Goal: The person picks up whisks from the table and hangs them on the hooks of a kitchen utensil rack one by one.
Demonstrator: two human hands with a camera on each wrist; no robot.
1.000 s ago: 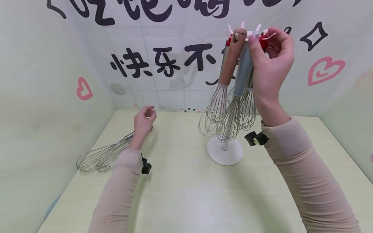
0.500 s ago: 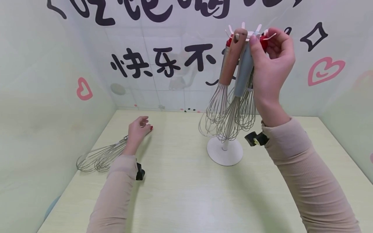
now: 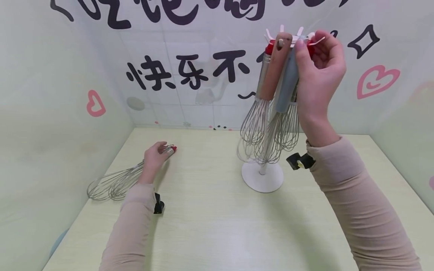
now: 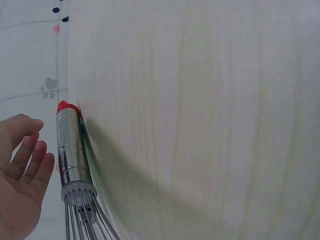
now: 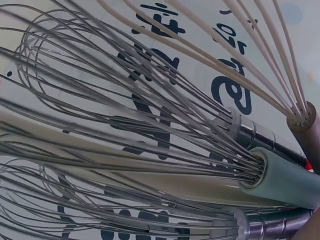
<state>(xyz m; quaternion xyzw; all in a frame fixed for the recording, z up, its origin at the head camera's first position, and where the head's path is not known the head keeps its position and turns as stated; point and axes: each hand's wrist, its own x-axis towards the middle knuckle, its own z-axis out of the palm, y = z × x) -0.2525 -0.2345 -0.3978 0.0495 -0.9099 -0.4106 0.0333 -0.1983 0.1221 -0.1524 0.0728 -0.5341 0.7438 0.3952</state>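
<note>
My left hand point(image 3: 155, 156) is at a steel whisk point(image 3: 116, 185) with a red end, lying on the left of the table. In the left wrist view, the fingers are loosely bent beside the steel handle point(image 4: 72, 145), with a gap showing. The wire loops look like two whisks lying together. My right hand point(image 3: 320, 71) is at the top of a white whisk stand point(image 3: 262, 177), its thumb and finger pinching the upper end of a light-blue-handled whisk point(image 3: 286, 86). Beside it hang a brown-handled whisk point(image 3: 276, 69) and steel red-ended whisks point(image 3: 262, 75).
The pale table point(image 3: 210, 226) meets a back wall point(image 3: 190, 113) printed with dark lettering and side walls with pink hearts. White hooks point(image 3: 282, 28) stick out from the stand's top. Balloons of wire point(image 5: 100, 85) crowd the right wrist view.
My left hand has moved down and left along the steel whisk, uncovering its red end. The hanging whisks have shifted slightly right with the right hand, and the steel handle behind the brown one shows more.
</note>
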